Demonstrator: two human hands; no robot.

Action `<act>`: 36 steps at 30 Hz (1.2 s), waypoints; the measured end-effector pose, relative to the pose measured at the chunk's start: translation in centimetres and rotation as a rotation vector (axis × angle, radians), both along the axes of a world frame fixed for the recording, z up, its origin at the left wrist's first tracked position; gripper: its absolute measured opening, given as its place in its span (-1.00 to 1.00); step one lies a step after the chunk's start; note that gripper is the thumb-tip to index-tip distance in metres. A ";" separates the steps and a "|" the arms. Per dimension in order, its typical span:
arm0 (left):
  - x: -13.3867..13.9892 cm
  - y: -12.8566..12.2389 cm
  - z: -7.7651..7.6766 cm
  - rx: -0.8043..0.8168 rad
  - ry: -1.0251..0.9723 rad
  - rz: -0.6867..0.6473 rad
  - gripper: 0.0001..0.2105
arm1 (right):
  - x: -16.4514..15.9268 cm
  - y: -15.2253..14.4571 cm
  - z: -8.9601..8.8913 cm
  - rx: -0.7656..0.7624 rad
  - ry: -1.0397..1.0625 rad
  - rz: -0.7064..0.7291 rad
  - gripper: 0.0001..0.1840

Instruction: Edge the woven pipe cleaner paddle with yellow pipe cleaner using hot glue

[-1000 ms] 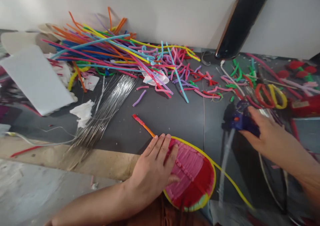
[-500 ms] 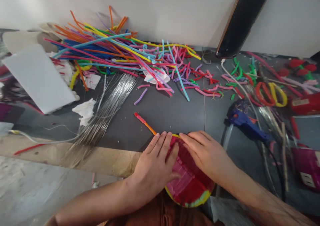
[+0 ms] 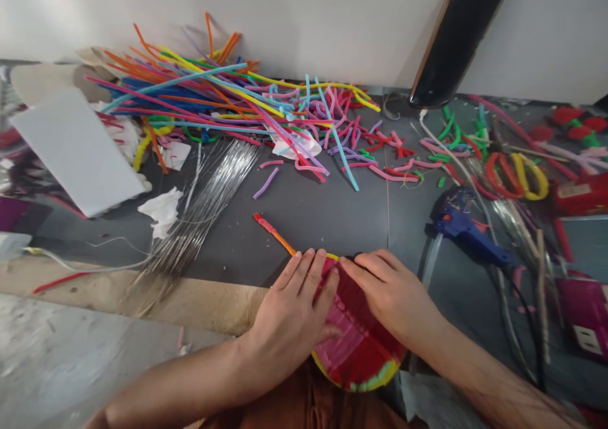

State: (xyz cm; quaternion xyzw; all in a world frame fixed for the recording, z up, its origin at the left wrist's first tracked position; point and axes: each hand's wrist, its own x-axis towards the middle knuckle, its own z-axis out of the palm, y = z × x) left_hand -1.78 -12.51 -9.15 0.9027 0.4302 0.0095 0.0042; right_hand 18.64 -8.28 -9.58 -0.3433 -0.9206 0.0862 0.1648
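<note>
A round red and pink panel (image 3: 354,346) with a yellow edging is tilted near my body, at the table's front edge. My left hand (image 3: 299,318) lies flat over its left side, fingers stretched toward the far rim and thumb across the pink part. My right hand (image 3: 392,289) bends over the far right rim, its index fingertip at the yellow edging; its thumb is hidden. Beyond my left fingertips, an orange pipe cleaner (image 3: 281,240) with a red and pink end sticks out to the upper left. The panel's underside is out of sight.
Pipe cleaners (image 3: 190,96) are heaped at the back, with cut pieces to their right. Thin metal wires (image 3: 209,194) lie left. A blue glue gun (image 3: 468,229), scissors (image 3: 503,175) and a purple box (image 3: 582,315) are right. A phone (image 3: 458,42) leans on the wall.
My right index finger has shifted slightly left along the far rim, and its other fingers have curled a little more. My left hand stays in place on the panel.
</note>
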 end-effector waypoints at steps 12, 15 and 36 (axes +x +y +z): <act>0.5 0.5 0.9 0.017 0.032 -0.001 -0.19 | 0.5 -0.2 -0.3 0.003 -0.007 -0.021 -0.56; 0.6 0.7 1.2 0.003 0.044 0.004 -0.22 | 0.7 -0.4 -0.1 0.049 0.030 -0.119 -0.61; -0.1 0.4 1.0 -0.110 -0.106 0.026 -0.23 | 0.9 -1.4 -0.2 -0.013 -0.086 -0.093 -0.61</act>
